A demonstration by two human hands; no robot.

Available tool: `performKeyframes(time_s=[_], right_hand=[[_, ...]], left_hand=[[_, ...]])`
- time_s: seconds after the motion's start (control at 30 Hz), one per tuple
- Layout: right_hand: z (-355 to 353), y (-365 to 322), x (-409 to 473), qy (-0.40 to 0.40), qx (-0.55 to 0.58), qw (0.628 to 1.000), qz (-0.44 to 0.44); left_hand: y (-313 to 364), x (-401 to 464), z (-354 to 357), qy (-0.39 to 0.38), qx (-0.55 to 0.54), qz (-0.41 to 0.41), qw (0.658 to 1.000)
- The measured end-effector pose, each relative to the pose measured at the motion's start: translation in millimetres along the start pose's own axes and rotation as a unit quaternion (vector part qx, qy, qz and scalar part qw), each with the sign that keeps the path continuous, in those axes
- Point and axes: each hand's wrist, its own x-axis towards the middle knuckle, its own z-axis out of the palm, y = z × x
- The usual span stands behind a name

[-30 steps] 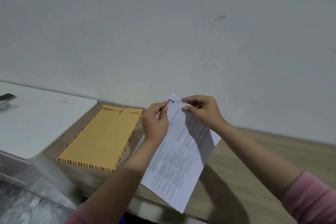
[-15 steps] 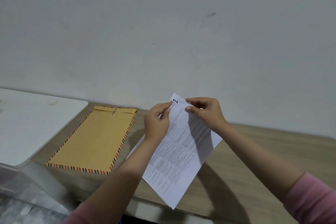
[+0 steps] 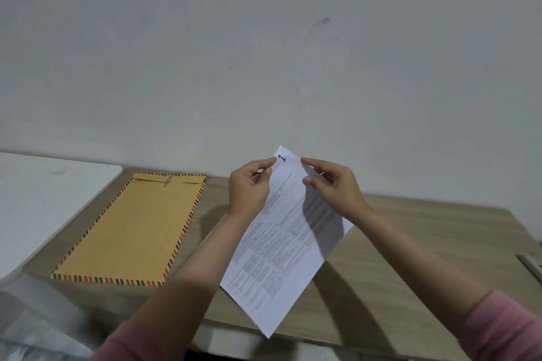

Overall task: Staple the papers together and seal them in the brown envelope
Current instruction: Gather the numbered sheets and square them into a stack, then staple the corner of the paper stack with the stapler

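Left grip: the left hand (image 3: 248,188) pinched the upper left edge of the papers (image 3: 281,246) between thumb and forefinger, the other fingers curled behind the sheets.
Right grip: the right hand (image 3: 334,187) pinched the upper right edge of the same papers, thumb in front and fingers bent over the top.
Papers: a thin printed stack, held up off the surface (image 3: 410,243) and tilted, top corner toward the wall (image 3: 264,53), bottom corner hanging toward the person; a blue "1" (image 3: 282,158) sat at the top, between the two grips.
Papers relative to the grips: both grips were at the top end, close together, the rest of the stack hanging free below them.
Brown envelope (image 3: 132,228): lay flat on the surface to the left of the left hand, well apart from the papers, striped along its edges, a paper clip (image 3: 167,182) at its far end.
White board (image 3: 44,199): lay just beside the envelope's left side.
Sleeves: pink, at both forearms.
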Motion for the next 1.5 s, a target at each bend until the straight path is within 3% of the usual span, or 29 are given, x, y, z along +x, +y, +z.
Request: performKeyframes(time_s=[0.47, 0.7, 0.83, 1.03, 1.27, 1.37, 1.5], right_hand=[[-37.5, 19.1, -29.0, 0.083, 0.003, 0.996, 0.022], [-83.2, 39.2, -61.5, 0.146, 0.042, 0.983, 0.099], [-115.9, 64.4, -88.3, 0.189, 0.022, 0.971, 0.144], [-168.4, 112.7, -150.0, 0.215, -0.036, 0.951, 0.221], [-242.0, 165.5, -207.8, 0.121, -0.121, 0.935, 0.310], [-279.7, 180.8, -222.2, 0.115, -0.177, 0.933, 0.291], [-335.4, 200.2, -223.5, 0.184, -0.275, 0.916, 0.226]], left_hand=[[0.5, -7.4, 44.3, -0.077, -0.024, -0.003, 0.997], [-1.8, -20.2, 98.5, -0.178, 0.078, 0.083, 0.977], [-1.9, -34.6, 148.6, -0.253, 0.133, 0.143, 0.948], [-32.5, -75.9, 239.7, -0.321, 0.160, 0.032, 0.933], [-78.7, -126.8, 327.7, -0.381, 0.171, -0.038, 0.908], [-98.9, -141.5, 351.8, -0.392, 0.189, -0.052, 0.899], [-111.5, -153.4, 368.8, -0.388, 0.225, -0.027, 0.893]])
